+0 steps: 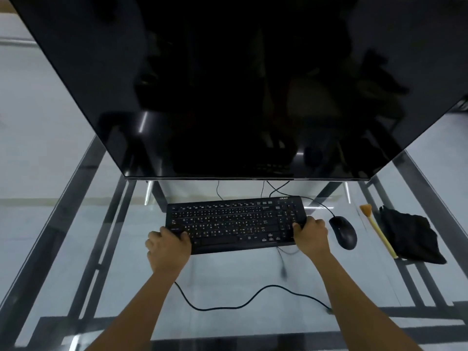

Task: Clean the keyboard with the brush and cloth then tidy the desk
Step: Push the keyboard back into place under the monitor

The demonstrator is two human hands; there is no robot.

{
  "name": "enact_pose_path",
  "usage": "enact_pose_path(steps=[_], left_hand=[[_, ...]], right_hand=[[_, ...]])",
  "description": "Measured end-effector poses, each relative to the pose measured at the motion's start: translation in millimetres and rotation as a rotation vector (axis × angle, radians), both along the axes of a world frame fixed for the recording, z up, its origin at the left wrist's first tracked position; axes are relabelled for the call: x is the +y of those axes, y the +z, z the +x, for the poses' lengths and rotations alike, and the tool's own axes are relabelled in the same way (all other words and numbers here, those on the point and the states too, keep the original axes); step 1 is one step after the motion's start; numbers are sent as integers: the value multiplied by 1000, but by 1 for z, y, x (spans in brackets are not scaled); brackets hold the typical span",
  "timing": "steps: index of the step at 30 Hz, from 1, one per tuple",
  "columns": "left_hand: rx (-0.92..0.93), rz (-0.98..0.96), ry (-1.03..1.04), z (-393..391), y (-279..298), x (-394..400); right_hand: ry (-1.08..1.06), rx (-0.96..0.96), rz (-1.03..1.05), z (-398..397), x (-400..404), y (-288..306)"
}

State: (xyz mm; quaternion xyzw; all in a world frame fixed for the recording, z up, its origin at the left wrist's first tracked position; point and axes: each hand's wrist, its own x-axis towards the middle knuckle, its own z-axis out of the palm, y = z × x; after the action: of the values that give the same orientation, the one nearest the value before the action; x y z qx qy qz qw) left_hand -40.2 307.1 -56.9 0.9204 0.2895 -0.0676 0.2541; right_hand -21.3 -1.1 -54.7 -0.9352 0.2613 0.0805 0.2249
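Observation:
A black keyboard [235,224] lies on the glass desk [228,282] below a dark monitor. My left hand [168,247] grips its near left corner, thumb on the keys. My right hand [310,235] grips its right end. To the right lies a brush [378,231] with a yellow handle and orange bristles pointing away from me. A crumpled black cloth [411,235] lies just right of the brush, touching its handle.
A black mouse [344,231] sits between the keyboard and the brush, its cable running behind the keyboard. A loose black cable [253,297] snakes across the glass in front of the keyboard. The big black monitor [240,84] overhangs the back of the desk.

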Motion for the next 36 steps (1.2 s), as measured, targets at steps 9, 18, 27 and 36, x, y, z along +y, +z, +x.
enact_pose_path(steps=[9,18,27,36], left_hand=[[-171,88,-85,32,-17,-1],[-177,58,-92,88,-16,0],[-176,113,-144,105,-14,1],[-167,200,-182,96,-16,2]], right_hand=[[-72,-96,78,21,-2,-12],[-94,-167,102,63,-2,-21],[-76,-195,61,83,-2,-25],[-2,-202,44,75,-2,-23]])
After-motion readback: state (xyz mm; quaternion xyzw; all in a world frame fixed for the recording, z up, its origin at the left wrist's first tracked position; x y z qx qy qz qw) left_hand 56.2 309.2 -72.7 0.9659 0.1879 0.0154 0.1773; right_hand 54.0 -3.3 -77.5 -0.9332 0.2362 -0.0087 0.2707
